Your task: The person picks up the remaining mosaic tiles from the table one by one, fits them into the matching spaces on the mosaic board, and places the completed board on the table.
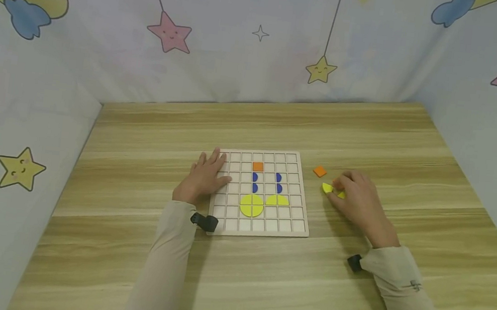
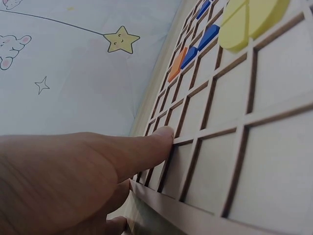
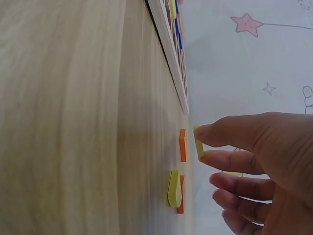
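Note:
A wooden grid board [image 1: 231, 228] lies on the table. My left hand [image 1: 204, 178] rests on its left edge, fingers spread and the thumb [image 2: 156, 142] lying over the grid. To the right of the board, my right hand [image 1: 359, 202] pinches a yellow quarter-circle piece [image 3: 198, 142] between thumb and index finger, raised above the table. The other fingers are loosely bent. Below that hand lies another yellow piece [image 3: 174, 189], with orange pieces [image 3: 183, 145] close by. On the board sit an orange square [image 1: 258, 166], several blue half-round pieces [image 1: 254, 188] and yellow quarter circles [image 1: 245, 209], several forming a full circle.
One orange square [image 1: 320, 171] lies on the wood-grain table [image 1: 262, 283] just right of the board. A pale curtain [image 1: 221, 71] printed with stars and moons surrounds the back and sides. Dark wrist cameras [image 1: 209, 223] sit on both sleeves.

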Demonstrator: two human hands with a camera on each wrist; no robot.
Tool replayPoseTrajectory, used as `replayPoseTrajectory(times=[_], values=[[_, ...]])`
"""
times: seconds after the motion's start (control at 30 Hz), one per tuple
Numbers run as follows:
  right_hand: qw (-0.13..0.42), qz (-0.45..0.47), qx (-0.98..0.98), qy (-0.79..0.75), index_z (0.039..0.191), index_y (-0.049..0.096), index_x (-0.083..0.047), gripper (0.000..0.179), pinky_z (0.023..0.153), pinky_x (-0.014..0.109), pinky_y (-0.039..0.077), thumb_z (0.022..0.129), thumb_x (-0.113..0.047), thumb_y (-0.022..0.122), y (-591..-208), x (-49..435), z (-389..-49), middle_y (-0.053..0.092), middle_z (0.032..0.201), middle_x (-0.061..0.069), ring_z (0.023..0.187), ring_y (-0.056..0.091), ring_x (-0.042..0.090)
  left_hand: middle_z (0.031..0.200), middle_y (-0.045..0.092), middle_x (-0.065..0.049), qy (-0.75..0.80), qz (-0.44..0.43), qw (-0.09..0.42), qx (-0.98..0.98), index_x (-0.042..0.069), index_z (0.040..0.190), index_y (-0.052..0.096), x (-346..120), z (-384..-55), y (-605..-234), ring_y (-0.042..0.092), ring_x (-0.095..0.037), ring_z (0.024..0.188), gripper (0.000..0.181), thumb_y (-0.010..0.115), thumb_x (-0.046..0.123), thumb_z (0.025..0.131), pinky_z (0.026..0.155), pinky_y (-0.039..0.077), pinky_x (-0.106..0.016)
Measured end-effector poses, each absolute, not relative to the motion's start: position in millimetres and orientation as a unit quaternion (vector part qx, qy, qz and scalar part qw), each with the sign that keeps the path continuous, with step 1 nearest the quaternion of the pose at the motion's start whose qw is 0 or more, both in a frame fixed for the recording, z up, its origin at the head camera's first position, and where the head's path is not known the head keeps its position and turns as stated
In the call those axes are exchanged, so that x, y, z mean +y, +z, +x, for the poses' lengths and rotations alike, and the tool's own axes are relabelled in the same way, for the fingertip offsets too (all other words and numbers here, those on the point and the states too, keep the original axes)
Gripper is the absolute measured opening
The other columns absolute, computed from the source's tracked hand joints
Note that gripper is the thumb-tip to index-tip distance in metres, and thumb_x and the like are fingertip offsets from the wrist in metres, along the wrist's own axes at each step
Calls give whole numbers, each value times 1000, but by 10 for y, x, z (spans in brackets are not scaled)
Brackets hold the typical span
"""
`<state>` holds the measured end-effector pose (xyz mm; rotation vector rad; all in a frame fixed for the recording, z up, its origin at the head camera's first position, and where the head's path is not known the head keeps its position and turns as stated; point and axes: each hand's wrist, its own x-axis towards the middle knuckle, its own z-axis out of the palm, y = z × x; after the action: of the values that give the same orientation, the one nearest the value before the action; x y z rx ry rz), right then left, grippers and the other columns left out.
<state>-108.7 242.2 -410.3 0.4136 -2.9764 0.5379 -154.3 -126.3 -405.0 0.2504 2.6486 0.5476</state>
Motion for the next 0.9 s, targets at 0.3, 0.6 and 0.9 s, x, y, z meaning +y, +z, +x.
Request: replayPoseTrajectory(times=[0.3, 0.6, 0.9], values=[[71, 164, -965, 192, 93, 67, -2, 23, 97, 55, 38, 82, -21, 73, -4064, 2286, -1094, 60, 112, 21, 108, 52, 39, 162, -6, -10, 199, 90, 210, 953, 11, 154, 11, -1268, -1539, -4057, -8, -43, 146, 71, 47, 38, 99, 116, 2, -61], [48, 178, -963, 197, 95, 69, -3, 25, 100, 54, 36, 83, -25, 73, -4025, 2099, -1100, 60, 115, 19, 110, 52, 37, 162, -6, -11, 200, 93, 210, 952, 10, 154, 11, -1273, -1535, -4048, -8, -43, 146, 71, 46, 38, 99, 116, 2, -62], [55, 198, -958, 202, 97, 70, -3, 26, 101, 54, 37, 82, -24, 75, -4001, 1951, -1070, 60, 117, 18, 114, 51, 37, 162, -7, -11, 195, 94, 213, 953, 11, 155, 10, -1268, -1542, -4046, -8, -43, 146, 71, 45, 38, 100, 116, 2, -62]])
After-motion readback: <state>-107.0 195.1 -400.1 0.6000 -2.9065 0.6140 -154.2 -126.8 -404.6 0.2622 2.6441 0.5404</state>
